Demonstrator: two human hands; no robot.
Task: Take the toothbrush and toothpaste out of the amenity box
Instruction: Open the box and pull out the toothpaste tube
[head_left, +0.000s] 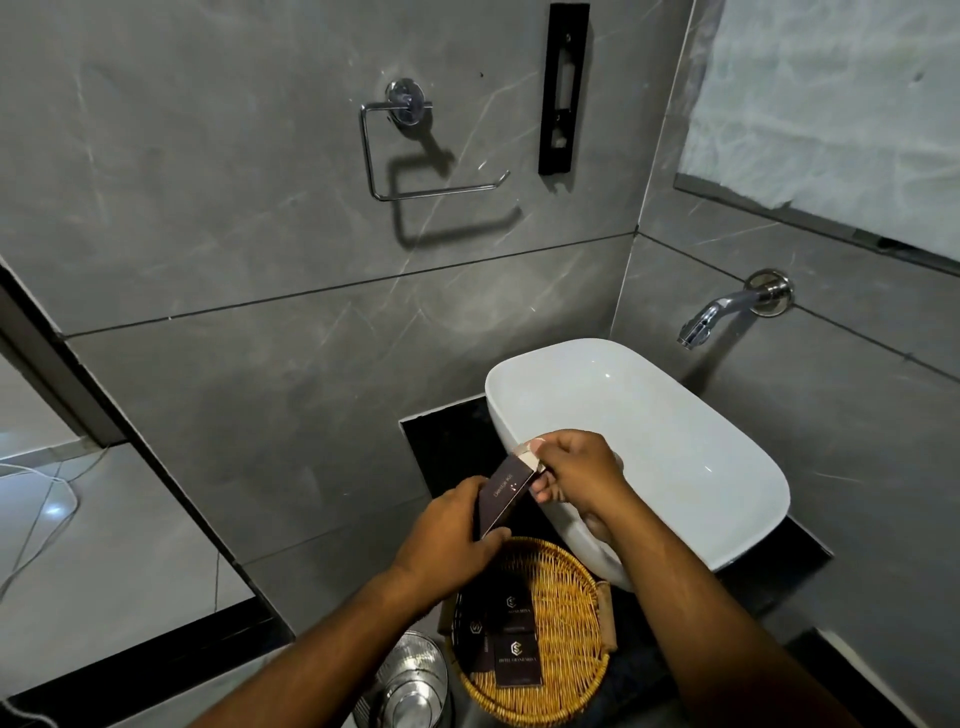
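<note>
Wicker basket (566, 691) at the black worktop's (441, 441) front edge holds approx 3 dark amenity packets (517, 660). Left hand (447, 535) grips the dark amenity box (504, 493) above it, w/ right hand (576, 467) pinching its open top flap. White basin (649, 441) beside; grey tile walls, 1 tap (722, 312).

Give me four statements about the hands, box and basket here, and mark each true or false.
1. The left hand holds the dark amenity box by its lower part. True.
2. The right hand rests in the wicker basket. False: it pinches the box's opened top flap.
3. The basket holds other dark boxes. True.
4. Water runs from the tap into the basin. False: no water is visible.
</note>
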